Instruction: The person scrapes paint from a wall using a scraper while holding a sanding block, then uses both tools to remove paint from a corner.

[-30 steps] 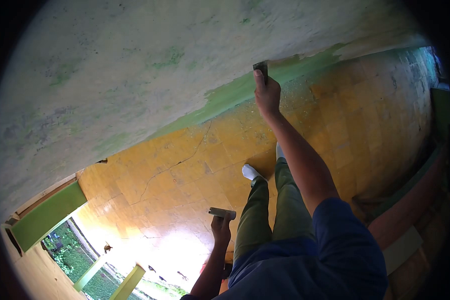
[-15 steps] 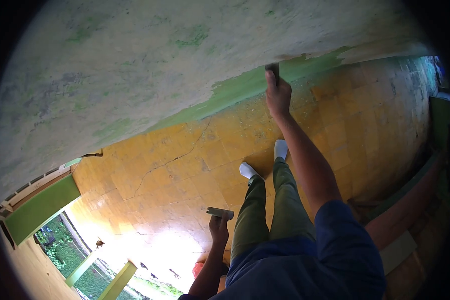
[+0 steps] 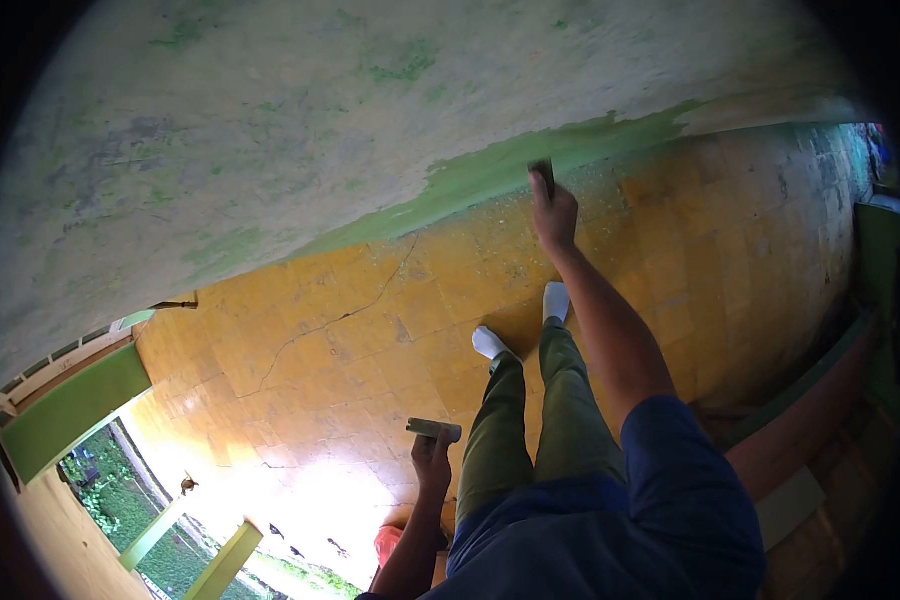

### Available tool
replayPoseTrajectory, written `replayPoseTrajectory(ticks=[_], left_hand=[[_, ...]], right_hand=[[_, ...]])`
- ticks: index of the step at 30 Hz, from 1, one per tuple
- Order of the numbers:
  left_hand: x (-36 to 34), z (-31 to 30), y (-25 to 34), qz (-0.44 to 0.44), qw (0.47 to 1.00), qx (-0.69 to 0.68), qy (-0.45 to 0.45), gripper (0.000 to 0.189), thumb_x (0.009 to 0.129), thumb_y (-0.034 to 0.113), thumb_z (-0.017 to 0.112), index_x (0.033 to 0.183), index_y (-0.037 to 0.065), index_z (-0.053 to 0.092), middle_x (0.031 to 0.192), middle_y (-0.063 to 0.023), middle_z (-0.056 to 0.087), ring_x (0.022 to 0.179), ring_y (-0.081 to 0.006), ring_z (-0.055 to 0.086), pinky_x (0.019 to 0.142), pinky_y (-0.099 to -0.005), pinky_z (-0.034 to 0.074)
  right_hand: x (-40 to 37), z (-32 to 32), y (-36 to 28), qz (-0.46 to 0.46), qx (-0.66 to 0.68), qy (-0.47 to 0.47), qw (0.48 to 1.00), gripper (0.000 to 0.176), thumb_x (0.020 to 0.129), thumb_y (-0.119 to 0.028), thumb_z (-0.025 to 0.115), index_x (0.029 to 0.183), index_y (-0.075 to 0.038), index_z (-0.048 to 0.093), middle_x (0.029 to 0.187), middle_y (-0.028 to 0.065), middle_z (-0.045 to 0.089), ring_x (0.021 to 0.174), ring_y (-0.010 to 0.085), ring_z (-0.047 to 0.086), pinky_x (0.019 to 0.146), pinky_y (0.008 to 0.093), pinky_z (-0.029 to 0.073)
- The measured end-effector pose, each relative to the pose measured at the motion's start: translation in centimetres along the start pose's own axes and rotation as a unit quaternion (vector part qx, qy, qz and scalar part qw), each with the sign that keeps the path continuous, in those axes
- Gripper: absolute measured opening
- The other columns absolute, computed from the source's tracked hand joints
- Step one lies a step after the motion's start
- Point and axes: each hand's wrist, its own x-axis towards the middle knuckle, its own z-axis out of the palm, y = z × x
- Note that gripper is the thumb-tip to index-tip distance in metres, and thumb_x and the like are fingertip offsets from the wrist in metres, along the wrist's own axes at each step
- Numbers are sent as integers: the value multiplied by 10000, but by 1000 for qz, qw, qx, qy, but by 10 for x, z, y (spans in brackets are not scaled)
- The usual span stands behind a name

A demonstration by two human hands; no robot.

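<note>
A mottled grey-white wall [image 3: 270, 140] is running alongside a yellow tiled floor [image 3: 320, 350]. The right arm [image 3: 615, 325] is reaching forward, nearly straight. The left hand [image 3: 431, 468] is clasping a grey-green oblong block [image 3: 425, 427] above the floor; the right hand [image 3: 556, 218] is gripping a smaller dark flat tool [image 3: 543, 170] before the wall's green strip [image 3: 470, 175], contact unclear.

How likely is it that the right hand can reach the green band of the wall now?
Probably yes: the right hand is stretched out towards the green band, with its tool in front, and nothing else visible stands between them.
</note>
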Motion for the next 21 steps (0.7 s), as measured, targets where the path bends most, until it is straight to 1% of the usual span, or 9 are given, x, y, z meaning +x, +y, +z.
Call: replayPoseTrajectory(ticks=[3, 4, 6, 7, 9, 12, 16, 18, 21], left_hand=[[-1, 3, 6, 5, 1000, -6, 3, 133, 867, 89, 566, 913, -36, 559, 825, -72, 610, 756, -122, 576, 690, -247, 456], [0, 2, 5, 3, 1000, -6, 5, 133, 867, 89, 566, 913, -36, 559, 825, -72, 610, 756, -122, 576, 690, -247, 456], [-1, -4, 2, -10, 998, 62, -12, 133, 866, 81, 569, 928, -35, 551, 844, -74, 605, 779, -124, 571, 705, -248, 453], [-1, -2, 3, -11, 998, 62, -14, 133, 866, 81, 569, 928, -35, 551, 844, -74, 605, 779, -124, 571, 705, -248, 453], [-3, 5, 4, -21, 1000, -18, 9, 124, 865, 81, 572, 918, -30, 550, 834, -69, 602, 769, -120, 567, 695, -246, 449], [-3, 4, -1, -10, 1000, 0, -7, 119, 865, 82, 573, 910, -26, 551, 822, -70, 605, 754, -115, 568, 687, -243, 452], [-2, 8, 3, -4, 1000, -8, 3, 117, 865, 88, 575, 893, -24, 555, 815, -72, 609, 747, -115, 570, 685, -241, 452], [-4, 2, -4, -13, 1000, 8, -1, 122, 866, 92, 576, 887, -27, 558, 820, -76, 611, 756, -122, 573, 694, -241, 452], [-5, 5, -5, -21, 1000, -13, 8, 124, 866, 94, 574, 882, -29, 562, 817, -77, 613, 757, -128, 576, 699, -248, 453]], right_hand=[[7, 4, 0, 4, -41, -27, 999, 537, 879, -447, 509, 666, 43, 556, 495, 86, 446, 482, 164, 436, 499, 337, 380], [15, 7, -11, 5, -41, -30, 999, 537, 879, -447, 509, 666, 43, 556, 495, 86, 446, 482, 164, 436, 499, 337, 380], [32, 8, -46, 25, 32, -48, 998, 554, 866, -474, 514, 691, 49, 575, 524, 136, 498, 511, 192, 515, 520, 344, 407], [29, 3, -47, 26, 30, -47, 998, 554, 866, -474, 514, 691, 49, 575, 524, 136, 498, 511, 192, 515, 520, 344, 407], [19, -3, -51, 18, 22, -43, 999, 573, 864, -490, 506, 681, 49, 575, 520, 143, 503, 504, 210, 522, 514, 352, 406], [1, -2, -15, 23, -24, -17, 999, 574, 869, -483, 504, 651, 46, 559, 487, 121, 467, 466, 209, 472, 490, 358, 382], [18, 8, -30, 21, -39, -5, 999, 577, 871, -481, 501, 630, 42, 545, 476, 112, 449, 458, 206, 454, 484, 366, 372], [23, 2, -44, 56, -18, -43, 997, 583, 866, -490, 500, 631, 41, 548, 487, 126, 464, 470, 217, 480, 490, 374, 380], [2, -2, -46, 16, 13, -37, 999, 581, 868, -487, 497, 625, 38, 546, 479, 120, 458, 464, 220, 477, 489, 377, 379]])
